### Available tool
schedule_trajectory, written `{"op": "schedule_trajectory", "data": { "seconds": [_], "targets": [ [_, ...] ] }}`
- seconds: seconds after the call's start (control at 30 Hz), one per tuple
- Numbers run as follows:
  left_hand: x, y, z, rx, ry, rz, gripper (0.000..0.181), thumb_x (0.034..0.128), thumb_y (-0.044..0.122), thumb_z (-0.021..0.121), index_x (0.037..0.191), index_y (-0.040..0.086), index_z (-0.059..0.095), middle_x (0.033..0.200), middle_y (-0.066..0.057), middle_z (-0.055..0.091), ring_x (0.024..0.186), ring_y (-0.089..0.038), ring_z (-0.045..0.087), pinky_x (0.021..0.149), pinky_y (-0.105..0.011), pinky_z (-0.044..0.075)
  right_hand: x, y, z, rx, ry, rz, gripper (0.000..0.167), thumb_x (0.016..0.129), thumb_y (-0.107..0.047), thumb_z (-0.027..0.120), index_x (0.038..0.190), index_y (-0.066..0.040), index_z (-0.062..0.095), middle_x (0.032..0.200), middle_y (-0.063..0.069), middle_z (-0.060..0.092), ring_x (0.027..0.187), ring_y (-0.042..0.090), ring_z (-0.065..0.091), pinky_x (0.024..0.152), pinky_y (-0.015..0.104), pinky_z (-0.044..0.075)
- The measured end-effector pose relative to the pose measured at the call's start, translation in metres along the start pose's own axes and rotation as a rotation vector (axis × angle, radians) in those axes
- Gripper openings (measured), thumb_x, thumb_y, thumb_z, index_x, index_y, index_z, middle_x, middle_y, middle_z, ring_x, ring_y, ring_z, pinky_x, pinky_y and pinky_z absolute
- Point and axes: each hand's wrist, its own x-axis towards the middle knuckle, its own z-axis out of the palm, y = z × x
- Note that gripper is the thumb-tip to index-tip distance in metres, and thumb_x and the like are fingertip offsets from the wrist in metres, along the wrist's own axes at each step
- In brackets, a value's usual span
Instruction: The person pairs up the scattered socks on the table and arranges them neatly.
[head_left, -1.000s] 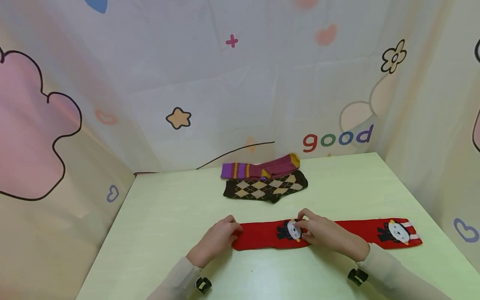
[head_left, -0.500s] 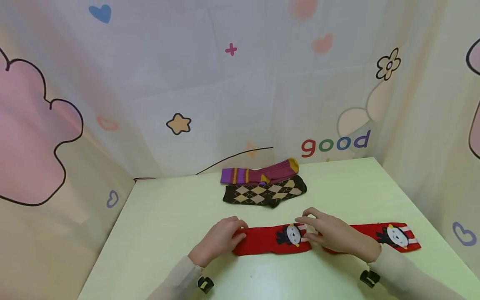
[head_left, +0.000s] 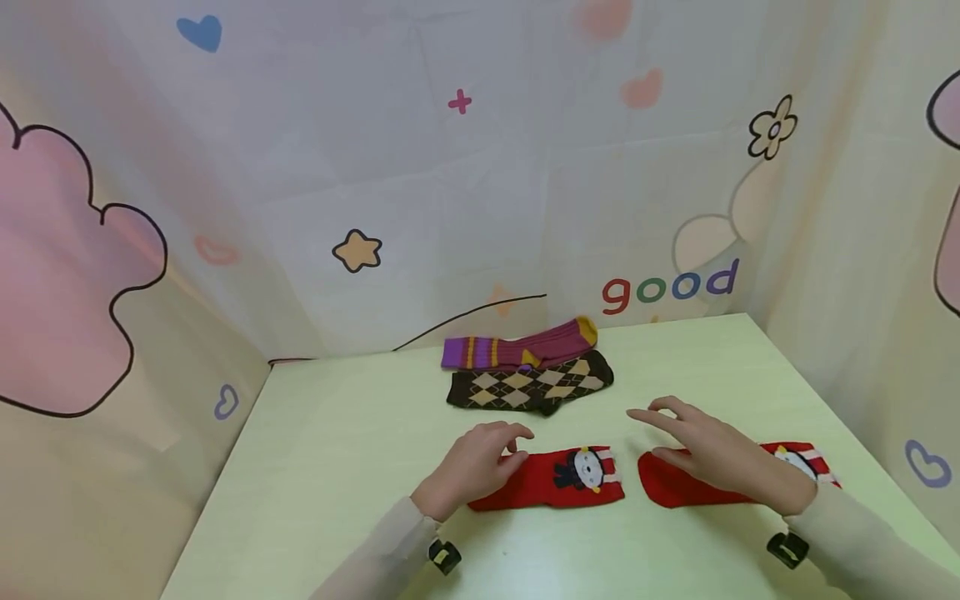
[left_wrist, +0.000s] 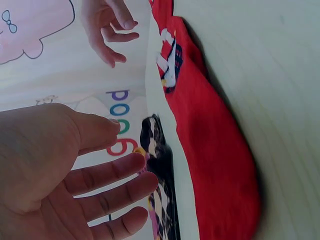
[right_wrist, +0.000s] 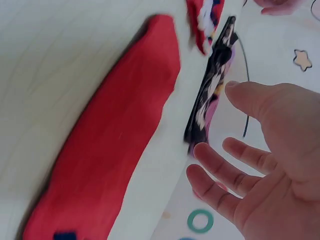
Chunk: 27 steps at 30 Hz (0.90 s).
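Note:
Two red socks with a cartoon face at the cuff lie flat in a row on the table. My left hand [head_left: 476, 468] hovers over the toe part of the left red sock [head_left: 536, 483], its fingers loosely bent and holding nothing. Above the right red sock [head_left: 667, 487] is my right hand [head_left: 716, 454], fingers spread and apart from the cloth; it covers part of that sock in the head view. Both wrist views show bare palms, the left hand [left_wrist: 85, 175] and the right hand [right_wrist: 270, 155], with the red socks beside them.
Behind the red socks lie an argyle sock [head_left: 528, 383] in black and beige and a purple sock [head_left: 517, 343] with yellow bands, touching each other. A printed curtain [head_left: 450, 183] rises along the back and sides of the pale green table [head_left: 330, 467].
My right hand has let go of the left red sock's cuff and moved right and up. The left hand has left the sock's toe and shifted slightly right. The left sock lies flat.

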Motion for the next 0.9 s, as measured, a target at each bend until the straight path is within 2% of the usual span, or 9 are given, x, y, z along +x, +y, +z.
{"op": "schedule_trajectory", "data": {
  "seconds": [0.17, 0.37, 0.6, 0.77, 0.9],
  "targets": [
    [0.008, 0.009, 0.007, -0.010, -0.006, 0.007, 0.028, 0.0993, 0.020, 0.070, 0.127, 0.014, 0.070, 0.094, 0.006, 0.070, 0.079, -0.006, 0.059, 0.071, -0.021, 0.051, -0.011, 0.016, -0.006, -0.024, 0.010, 0.011, 0.067, 0.084, -0.007, 0.084, 0.145, -0.015, 0.058, 0.124, 0.014, 0.060, 0.104, 0.029, 0.063, 0.074, 0.034, 0.062],
    [0.022, 0.021, 0.017, -0.031, -0.017, 0.037, 0.046, 0.1001, 0.021, 0.069, 0.144, 0.019, 0.057, 0.082, 0.010, 0.063, 0.066, -0.003, 0.052, 0.060, -0.019, 0.045, -0.026, 0.034, -0.014, -0.025, -0.026, 0.064, 0.069, 0.086, -0.011, 0.084, 0.148, -0.021, 0.054, 0.129, 0.015, 0.057, 0.107, 0.033, 0.062, 0.071, 0.037, 0.062],
    [0.037, 0.039, 0.027, -0.074, -0.041, 0.064, 0.056, 0.1011, 0.020, 0.067, 0.152, 0.027, 0.046, 0.073, 0.012, 0.056, 0.060, -0.003, 0.048, 0.053, -0.018, 0.041, -0.039, 0.050, -0.020, -0.047, -0.053, 0.109, 0.072, 0.085, -0.016, 0.084, 0.149, -0.020, 0.051, 0.129, 0.019, 0.057, 0.107, 0.037, 0.060, 0.076, 0.049, 0.061],
    [0.047, 0.050, 0.034, -0.102, -0.067, 0.079, 0.054, 0.1019, 0.018, 0.064, 0.152, 0.028, 0.047, 0.070, 0.013, 0.055, 0.056, -0.004, 0.046, 0.049, -0.019, 0.038, -0.051, 0.062, -0.024, -0.076, -0.057, 0.119, 0.072, 0.083, -0.018, 0.086, 0.147, -0.017, 0.052, 0.127, 0.018, 0.059, 0.101, 0.032, 0.059, 0.074, 0.043, 0.058],
    [0.053, 0.059, 0.041, -0.095, -0.089, 0.081, 0.053, 0.1021, 0.023, 0.064, 0.152, 0.027, 0.047, 0.081, 0.011, 0.063, 0.062, -0.001, 0.051, 0.053, -0.017, 0.042, -0.062, 0.072, -0.028, -0.101, -0.061, 0.142, 0.074, 0.081, -0.018, 0.088, 0.145, -0.014, 0.053, 0.126, 0.019, 0.059, 0.097, 0.028, 0.058, 0.069, 0.034, 0.054]
  ]
}}
